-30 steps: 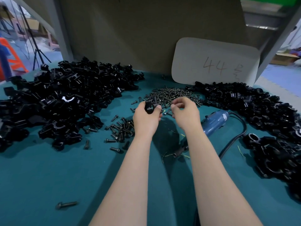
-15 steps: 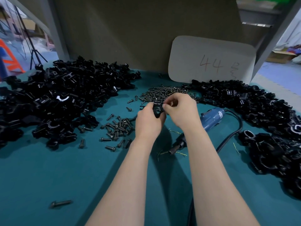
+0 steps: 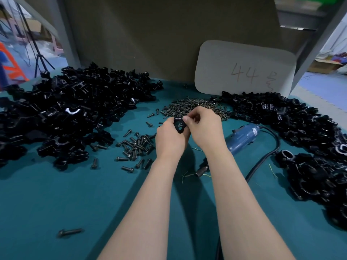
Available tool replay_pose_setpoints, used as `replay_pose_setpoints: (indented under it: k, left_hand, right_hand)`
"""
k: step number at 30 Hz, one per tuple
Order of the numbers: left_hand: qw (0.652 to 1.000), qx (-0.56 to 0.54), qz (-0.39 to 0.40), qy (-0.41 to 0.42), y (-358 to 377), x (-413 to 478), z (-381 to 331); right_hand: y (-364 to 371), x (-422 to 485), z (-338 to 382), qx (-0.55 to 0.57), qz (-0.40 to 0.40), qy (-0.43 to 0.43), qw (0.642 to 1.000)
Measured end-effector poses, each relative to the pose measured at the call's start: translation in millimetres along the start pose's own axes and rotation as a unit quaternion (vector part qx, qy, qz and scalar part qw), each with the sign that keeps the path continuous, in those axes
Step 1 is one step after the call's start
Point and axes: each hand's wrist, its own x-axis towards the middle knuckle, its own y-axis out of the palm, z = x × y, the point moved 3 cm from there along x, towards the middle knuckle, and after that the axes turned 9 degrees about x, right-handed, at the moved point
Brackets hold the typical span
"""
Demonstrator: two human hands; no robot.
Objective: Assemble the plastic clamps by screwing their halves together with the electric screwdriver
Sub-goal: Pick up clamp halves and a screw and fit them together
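The left hand (image 3: 169,139) and right hand (image 3: 204,128) cover most of the clamp (image 3: 179,125); what the right fingers (image 3: 195,114) pinch cannot be made out. The right forearm (image 3: 234,184) hides part of the electric screwdriver (image 3: 244,136). The nine o'clock pile (image 3: 65,117) and three o'clock pile (image 3: 300,128) run off the edges.

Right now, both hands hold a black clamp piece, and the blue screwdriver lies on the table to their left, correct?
Not quite. The head view shows the blue screwdriver lying on the table to their right, not left. The left hand and right hand do hold the black clamp piece.
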Motion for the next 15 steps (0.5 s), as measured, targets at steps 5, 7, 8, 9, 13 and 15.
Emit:
replay_pose_setpoints:
  k: [5, 7, 8, 9, 13, 15]
  left_hand:
    - [0.999, 0.014, -0.034, 0.007, -4.0, -1.9, -1.4]
    - [0.999, 0.006, -0.043, 0.004, -4.9, -1.5, -1.1]
    - [0.999, 0.003, -0.046, 0.003, -5.2, -1.3, -0.7]
    - [0.999, 0.002, -0.046, 0.004, -5.2, -1.0, -0.5]
    - [0.999, -0.002, -0.045, 0.015, -4.6, -0.9, -1.5]
    - [0.999, 0.001, -0.048, 0.021, -4.3, -0.8, -2.2]
  right_hand:
    - [4.6, -0.6, -0.1, 0.051, -0.001, 0.027, 0.998]
    - [3.4, 0.6, 0.3, 0.064, 0.021, 0.035, 0.997]
    - [2.7, 0.9, 0.3, 0.067, 0.026, 0.033, 0.997]
    - [2.4, 0.9, 0.3, 0.067, 0.026, 0.03, 0.997]
    - [4.8, -1.6, 3.3, 0.018, 0.015, 0.001, 1.0]
    - [6.9, -2.5, 4.8, -0.009, 0.018, -0.011, 1.0]
